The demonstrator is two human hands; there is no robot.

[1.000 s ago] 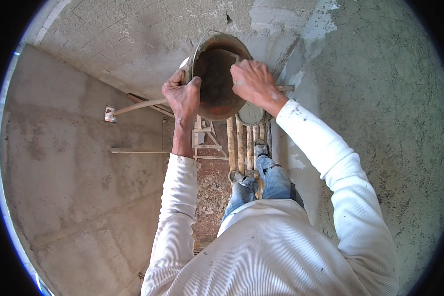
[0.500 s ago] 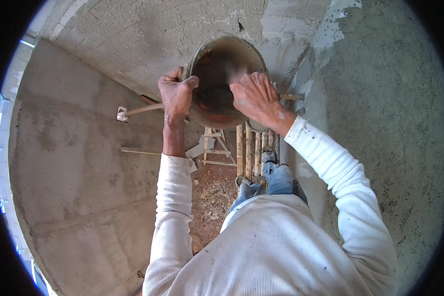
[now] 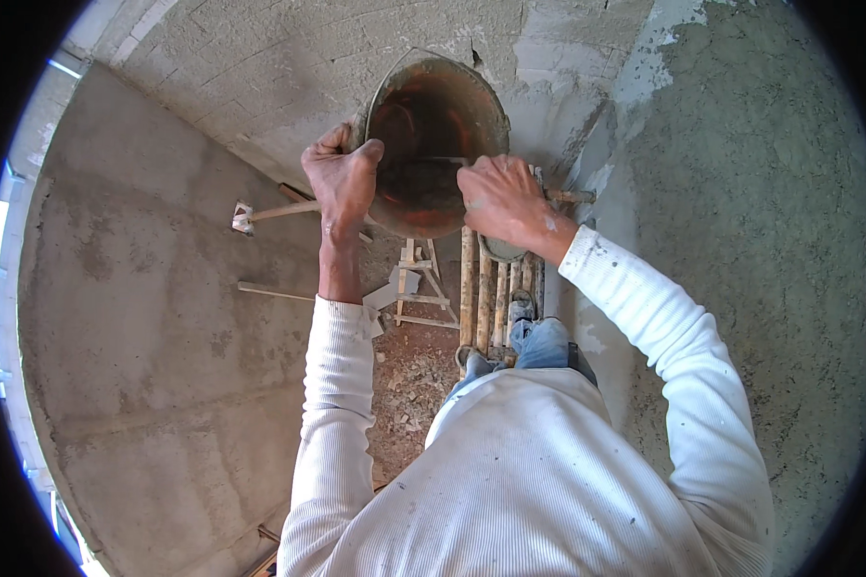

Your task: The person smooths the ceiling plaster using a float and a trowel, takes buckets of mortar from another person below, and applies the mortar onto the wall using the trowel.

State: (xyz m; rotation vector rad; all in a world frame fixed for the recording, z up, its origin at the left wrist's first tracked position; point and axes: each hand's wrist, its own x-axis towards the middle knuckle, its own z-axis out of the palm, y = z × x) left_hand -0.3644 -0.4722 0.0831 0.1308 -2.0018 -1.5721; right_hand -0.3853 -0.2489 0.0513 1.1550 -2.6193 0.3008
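- Mallet-like tool [image 3: 243, 217]: lies on the floor below, left of the hands.
- Left hand [image 3: 342, 183]: grip closed on the left rim of the bucket.
- Bucket [image 3: 433, 106]: rust-brown inside, held up against the grey plastered wall [image 3: 741, 192], dark mortar at its bottom.
- Right hand [image 3: 498, 200]: at the lower right rim, fingers curled inward; whether they grasp anything cannot be told.
- Bamboo poles [image 3: 486, 298]: underfoot, beneath the bucket.

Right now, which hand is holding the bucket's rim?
The left hand grips the rim of the bucket. The right hand reaches inside, fingers down over the dark stuff in it.
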